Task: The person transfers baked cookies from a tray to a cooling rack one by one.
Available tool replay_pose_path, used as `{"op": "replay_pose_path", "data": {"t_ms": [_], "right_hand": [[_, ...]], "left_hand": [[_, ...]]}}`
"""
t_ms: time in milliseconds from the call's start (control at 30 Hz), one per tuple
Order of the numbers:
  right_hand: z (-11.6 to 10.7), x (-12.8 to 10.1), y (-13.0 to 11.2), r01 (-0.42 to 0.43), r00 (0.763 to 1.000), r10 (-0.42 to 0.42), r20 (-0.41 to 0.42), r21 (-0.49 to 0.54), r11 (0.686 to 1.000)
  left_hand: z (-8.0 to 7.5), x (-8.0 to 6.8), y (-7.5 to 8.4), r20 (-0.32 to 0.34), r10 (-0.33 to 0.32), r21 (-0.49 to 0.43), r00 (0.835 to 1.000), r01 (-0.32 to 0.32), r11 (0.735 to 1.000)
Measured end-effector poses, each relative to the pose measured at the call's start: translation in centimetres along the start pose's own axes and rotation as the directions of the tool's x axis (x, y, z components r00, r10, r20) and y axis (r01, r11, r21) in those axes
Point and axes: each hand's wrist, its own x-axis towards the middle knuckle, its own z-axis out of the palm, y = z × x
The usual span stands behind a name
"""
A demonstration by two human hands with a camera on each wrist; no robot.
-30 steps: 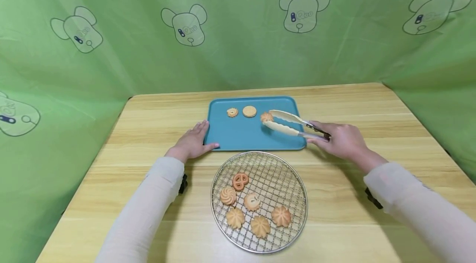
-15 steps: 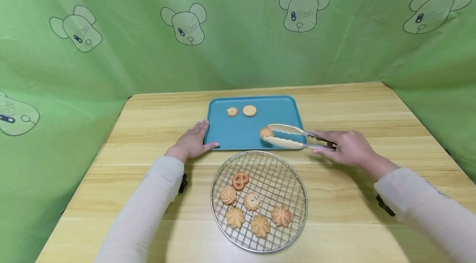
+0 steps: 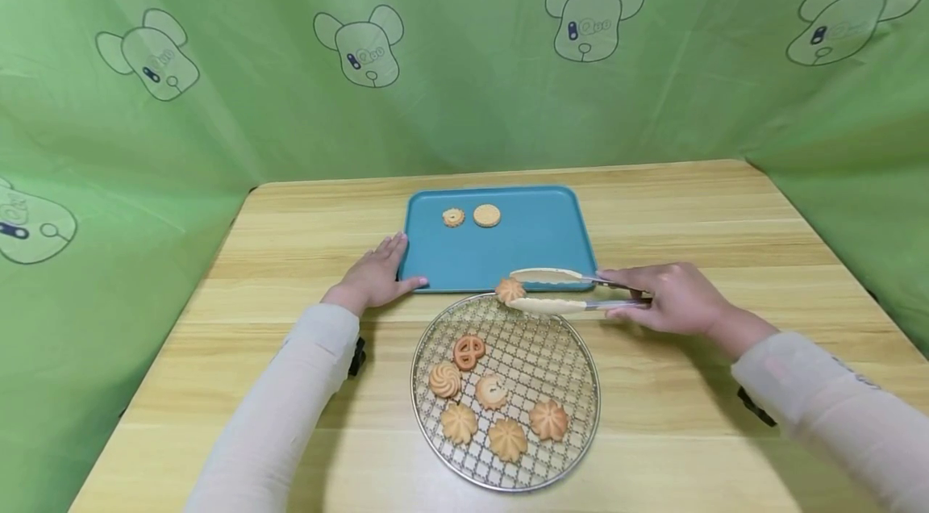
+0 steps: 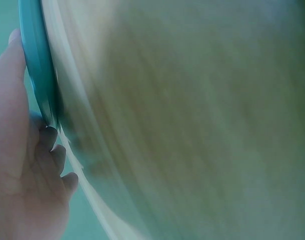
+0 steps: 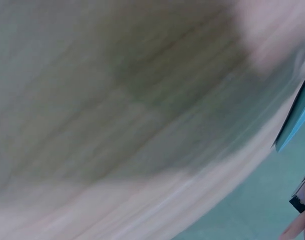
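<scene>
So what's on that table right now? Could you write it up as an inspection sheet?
Surface: wooden table.
Job's things: tongs pinching a cookie over the far rim of the round wire rack, which carries six cookies; blue tray with two cookies.
Clutter: nothing seen.
Grippers: right hand grips the tongs; left hand rests against the tray's corner.
Cables: nothing seen.
Surroundings: green curtain printed with bears.

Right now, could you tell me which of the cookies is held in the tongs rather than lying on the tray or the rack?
It is the flower-shaped cookie pinched at the tips of the tongs, over the rack's far rim. Two others lie on the blue tray; six on the rack.
</scene>
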Motion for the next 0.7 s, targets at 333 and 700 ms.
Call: {"op": "replay_pose_path", "data": {"t_ms": [333, 700], "right_hand": [[-0.4, 0.3, -0.2, 0.121, 0.993, -0.12, -0.02, 0.059, 0.991], [-1.5, -0.2, -0.4, 0.226, 0.974, -0.226, -0.011, 0.095, 0.97]], "left_hand": [[0.0, 0.1, -0.1, 0.004, -0.007, 0.005, 1.0, 0.007, 1.0], [0.0, 0.0, 0.0, 0.0, -0.005, -0.003, 1.0, 0.005, 1.0]]}}
